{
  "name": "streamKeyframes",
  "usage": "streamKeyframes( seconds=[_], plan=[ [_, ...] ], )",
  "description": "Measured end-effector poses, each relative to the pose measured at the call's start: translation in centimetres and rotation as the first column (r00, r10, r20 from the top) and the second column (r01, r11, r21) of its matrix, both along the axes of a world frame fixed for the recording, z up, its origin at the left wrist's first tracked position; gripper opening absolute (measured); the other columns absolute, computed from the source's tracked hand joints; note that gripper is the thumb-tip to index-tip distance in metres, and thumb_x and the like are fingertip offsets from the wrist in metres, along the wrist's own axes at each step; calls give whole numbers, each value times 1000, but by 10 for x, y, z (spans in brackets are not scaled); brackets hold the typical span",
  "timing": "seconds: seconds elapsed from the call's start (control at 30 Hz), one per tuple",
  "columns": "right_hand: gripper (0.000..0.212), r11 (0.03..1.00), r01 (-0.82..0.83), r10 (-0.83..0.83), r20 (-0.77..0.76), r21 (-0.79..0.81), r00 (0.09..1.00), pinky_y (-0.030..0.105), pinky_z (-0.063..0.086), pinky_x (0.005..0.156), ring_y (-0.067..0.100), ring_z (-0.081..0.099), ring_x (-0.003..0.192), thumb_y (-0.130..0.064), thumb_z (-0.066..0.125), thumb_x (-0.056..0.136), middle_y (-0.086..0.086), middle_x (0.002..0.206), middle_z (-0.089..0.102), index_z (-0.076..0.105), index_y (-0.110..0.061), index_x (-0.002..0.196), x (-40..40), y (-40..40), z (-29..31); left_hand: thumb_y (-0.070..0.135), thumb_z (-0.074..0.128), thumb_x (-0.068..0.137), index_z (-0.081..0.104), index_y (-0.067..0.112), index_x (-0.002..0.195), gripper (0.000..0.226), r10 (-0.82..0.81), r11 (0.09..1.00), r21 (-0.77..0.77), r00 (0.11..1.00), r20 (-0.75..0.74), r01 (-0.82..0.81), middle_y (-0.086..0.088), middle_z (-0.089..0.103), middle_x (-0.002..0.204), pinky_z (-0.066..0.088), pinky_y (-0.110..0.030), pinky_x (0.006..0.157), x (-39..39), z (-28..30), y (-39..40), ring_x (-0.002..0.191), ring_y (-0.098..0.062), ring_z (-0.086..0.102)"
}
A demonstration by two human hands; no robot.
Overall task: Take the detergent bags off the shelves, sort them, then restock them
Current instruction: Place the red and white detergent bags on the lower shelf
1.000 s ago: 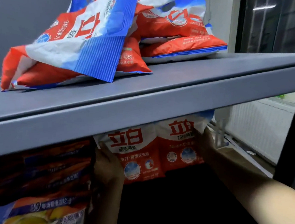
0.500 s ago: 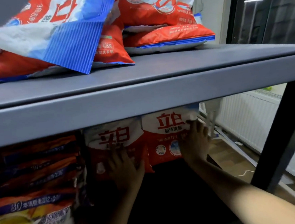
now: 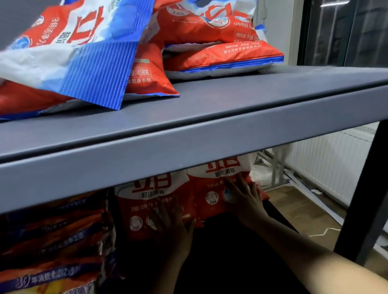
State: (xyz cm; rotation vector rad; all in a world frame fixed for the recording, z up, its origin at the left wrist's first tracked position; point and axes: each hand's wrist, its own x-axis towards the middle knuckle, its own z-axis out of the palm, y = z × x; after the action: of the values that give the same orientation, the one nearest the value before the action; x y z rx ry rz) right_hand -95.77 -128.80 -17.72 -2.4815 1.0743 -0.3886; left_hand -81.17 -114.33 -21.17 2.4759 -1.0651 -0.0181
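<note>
Now both hands lie flat, fingers straight: left hand (image 3: 171, 221) on the left upright detergent bag (image 3: 142, 207), right hand (image 3: 244, 196) on its neighbour (image 3: 213, 187), under the upper shelf (image 3: 188, 147); push evenly, low, so neither topples.

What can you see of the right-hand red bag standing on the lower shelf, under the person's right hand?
The right-hand red bag is a glossy plastic detergent pouch, white at the top with red characters, red below with round icons. It stands upright at the back of the lower shelf, its top hidden behind the upper shelf's front edge. It stands close beside a matching left bag. The right hand presses flat on its front, fingers straight. Its base is in shadow.
</note>
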Motion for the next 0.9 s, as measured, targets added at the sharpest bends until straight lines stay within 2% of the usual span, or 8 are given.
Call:
streamKeyframes(
  seconds=[0.1,0.2,0.27,0.33,0.53,0.73,0.8,0.9],
  plan=[
    [80,999,-17,16,11,42,1000,56,-2,116,38,-19,143,-49,52,91,-2,159,-17,-3,-42,149,-4,1,3,52,46,93,-10,37,149,81,-40,999,22,996,-80,42,-1,-28,154,0,-56,114,4,9,6,140,-33,-27],
    [78,993,-33,27,55,115,998,55,7,118,34,-11,145,-47,56,89,-4,160,-6,11,-37,151,-10,8,12,41,55,91,29,31,145,60,-74,994,-96,983,-165,59,-1,5,159,17,-52,117,8,23,14,146,-30,5],
    [75,989,-33,21,81,142,996,53,15,117,31,2,146,-50,57,86,-3,160,6,20,-35,149,-15,18,16,36,55,92,43,26,135,46,-77,985,-165,973,-218,41,-2,33,148,34,-43,111,4,37,22,136,-23,33],
    [74,981,-32,8,125,193,992,53,30,111,27,21,143,-57,55,81,-2,156,20,27,-36,146,-23,30,22,37,47,97,46,25,134,40,-60,993,-111,976,-208,38,-2,44,139,41,-34,103,-5,53,31,124,-20,47],
    [62,984,-90,72,117,152,990,44,40,106,18,45,130,-64,43,81,-7,143,46,43,-35,136,-60,68,60,42,36,100,52,25,129,37,-21,999,-29,996,-82,18,1,58,126,45,-30,89,-48,105,65,111,-16,57],
    [46,997,-72,73,-19,39,997,36,38,106,25,43,131,-40,49,94,-1,148,40,44,-30,138,-107,112,121,49,33,99,57,23,119,41,-18,999,-51,997,-68,14,0,62,121,46,-31,88,-97,151,106,108,-21,59],
    [38,997,-69,70,-48,35,996,36,47,95,27,54,116,-38,50,94,6,128,56,54,-19,126,-125,129,141,47,38,97,58,26,120,37,7,999,-42,999,-54,-9,0,61,122,45,-28,87,-114,167,122,110,-23,58],
    [31,993,-86,91,65,-76,994,36,50,82,23,60,99,-43,48,92,0,101,63,60,-17,104,-149,155,170,45,42,94,60,19,88,32,26,992,-122,1000,17,-24,-1,66,93,45,-31,74,-142,198,150,89,-24,62]
  ],
)
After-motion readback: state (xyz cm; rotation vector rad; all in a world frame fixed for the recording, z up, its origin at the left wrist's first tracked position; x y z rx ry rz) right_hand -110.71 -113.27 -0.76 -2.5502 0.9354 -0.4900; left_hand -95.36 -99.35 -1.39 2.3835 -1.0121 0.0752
